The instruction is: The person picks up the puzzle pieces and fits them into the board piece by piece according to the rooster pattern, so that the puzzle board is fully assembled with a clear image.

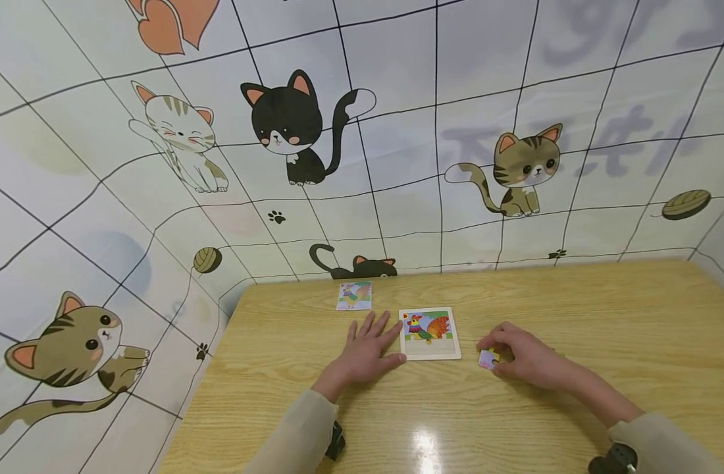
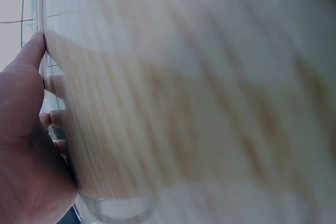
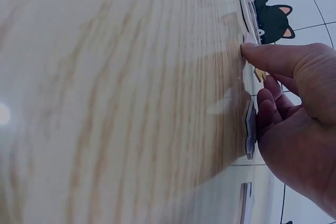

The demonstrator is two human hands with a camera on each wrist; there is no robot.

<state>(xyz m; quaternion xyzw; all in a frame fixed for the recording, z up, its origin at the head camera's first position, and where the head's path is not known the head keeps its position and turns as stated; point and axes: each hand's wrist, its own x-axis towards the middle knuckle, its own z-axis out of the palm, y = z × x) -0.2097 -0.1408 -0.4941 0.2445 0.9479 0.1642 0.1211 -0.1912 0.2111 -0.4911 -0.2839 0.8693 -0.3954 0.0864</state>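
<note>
A square jigsaw puzzle tray with a pale border lies on the table. Its upper part shows a colourful rooster, and the lower strip is bare board. Spread flat on the wood, my left hand rests with thumb and forefinger at the tray's left edge. Right of the tray, my right hand pinches a small lilac and yellow puzzle piece between thumb and fingers, low over the table. In the right wrist view, another puzzle piece lies under that hand, seen edge-on.
A printed rooster picture card lies behind my left hand. One more flat piece appears near the bottom of the right wrist view. The wooden table meets a cloth wall printed with cats at its back.
</note>
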